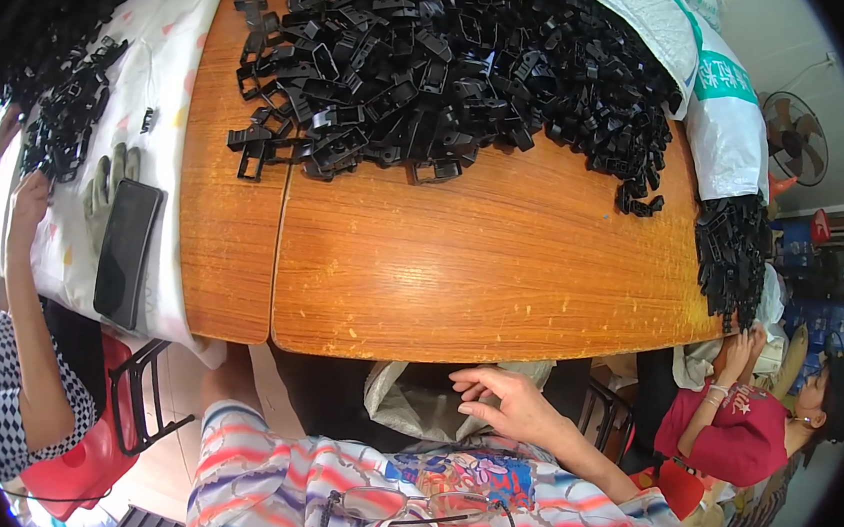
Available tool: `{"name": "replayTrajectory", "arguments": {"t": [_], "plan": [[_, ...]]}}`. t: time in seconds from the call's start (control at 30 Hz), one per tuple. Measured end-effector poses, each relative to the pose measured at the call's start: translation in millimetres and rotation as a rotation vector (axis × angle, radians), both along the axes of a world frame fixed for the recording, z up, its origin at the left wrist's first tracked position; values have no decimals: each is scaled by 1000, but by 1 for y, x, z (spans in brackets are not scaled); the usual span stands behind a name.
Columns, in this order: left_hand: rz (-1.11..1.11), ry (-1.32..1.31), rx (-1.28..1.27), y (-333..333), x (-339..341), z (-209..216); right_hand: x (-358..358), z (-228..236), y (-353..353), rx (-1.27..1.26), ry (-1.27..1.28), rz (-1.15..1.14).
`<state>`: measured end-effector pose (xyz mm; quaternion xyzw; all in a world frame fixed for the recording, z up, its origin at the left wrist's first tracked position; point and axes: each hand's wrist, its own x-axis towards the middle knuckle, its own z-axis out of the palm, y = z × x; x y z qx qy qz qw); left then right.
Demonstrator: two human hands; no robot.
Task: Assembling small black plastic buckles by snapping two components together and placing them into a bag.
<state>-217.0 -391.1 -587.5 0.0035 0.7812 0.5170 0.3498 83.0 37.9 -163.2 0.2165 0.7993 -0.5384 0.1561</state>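
My right hand (pixel 508 404) is just off the table's near edge, palm turned down, fingers stretched out and slightly apart, with nothing in it. Below it an open woven sack (pixel 409 413) shows under the table, its inside mostly dark. My left hand is out of sight. On the left, bare skin (pixel 229 379) reaches from my patterned clothing to the table edge; whether it is arm or leg I cannot tell. Across the far part of the wooden table (pixel 462 267) spreads a big heap of black plastic clip-like parts (pixel 388 80).
A phone (pixel 127 253) and a grey glove (pixel 106 186) lie on a white cloth at left, where a person's hand (pixel 30 191) touches black parts. White sacks (pixel 729 140) stand at far right. Another person (pixel 739 422) handles parts at the right edge. Behind stands a fan (pixel 794 138).
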Motion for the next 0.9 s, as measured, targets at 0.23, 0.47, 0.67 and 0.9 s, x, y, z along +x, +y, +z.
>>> {"name": "replayTrajectory", "arguments": {"t": [0.23,0.47,0.67,0.9], "plan": [[103,-94,-3,124,15,112,35,17,4,-241,-13,60],[502,-491,497,110,169,179,146,-29,15,-226,-28,110],[347,-53,156,132,197,307,135,-10,37,-61,-25,91],[-91,1277,100,239,113,461,89,22,77,107,441,-53]]}}
